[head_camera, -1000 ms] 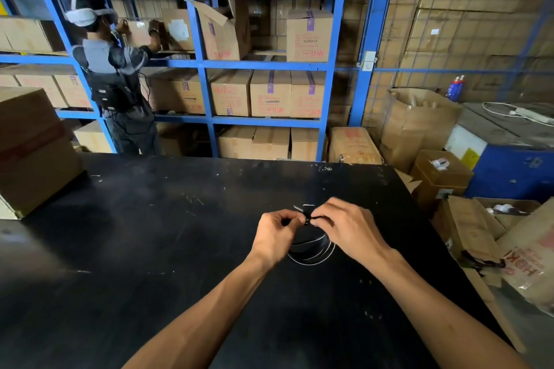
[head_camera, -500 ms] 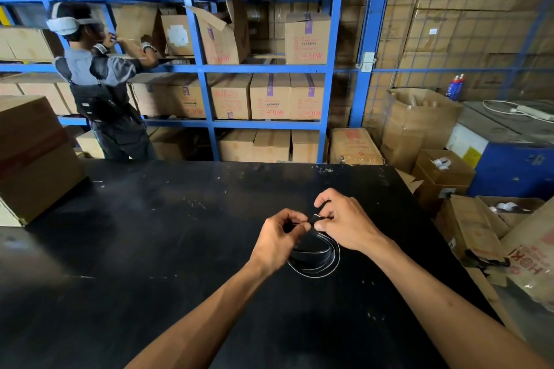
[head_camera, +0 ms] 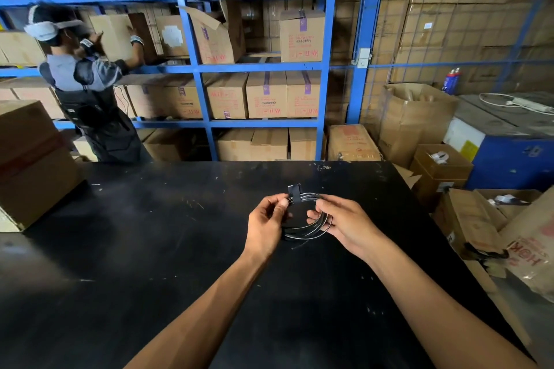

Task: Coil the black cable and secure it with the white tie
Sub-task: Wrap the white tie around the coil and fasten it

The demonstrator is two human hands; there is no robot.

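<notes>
Two bare forearms reach out over the scuffed black tabletop (head_camera: pixel 150 249), and between the hands a thin black cable wound into a round coil (head_camera: pixel 308 231) is held just above the surface. The left hand (head_camera: pixel 265 226) is curled nearly closed, thumb and fingertips pinching the coil's upper left edge. The right hand (head_camera: pixel 344 223) is looser, its fingers partly bent, hooked through and around the coil's right side. At the top of the coil, between the two hands, a short strap (head_camera: pixel 294 192) wraps the strands and sticks up; it looks dark here rather than white. Beyond the tabletop stand blue metal shelves (head_camera: pixel 192 66) stacked with cardboard boxes, where another person (head_camera: pixel 87 93) handles a box.
</notes>
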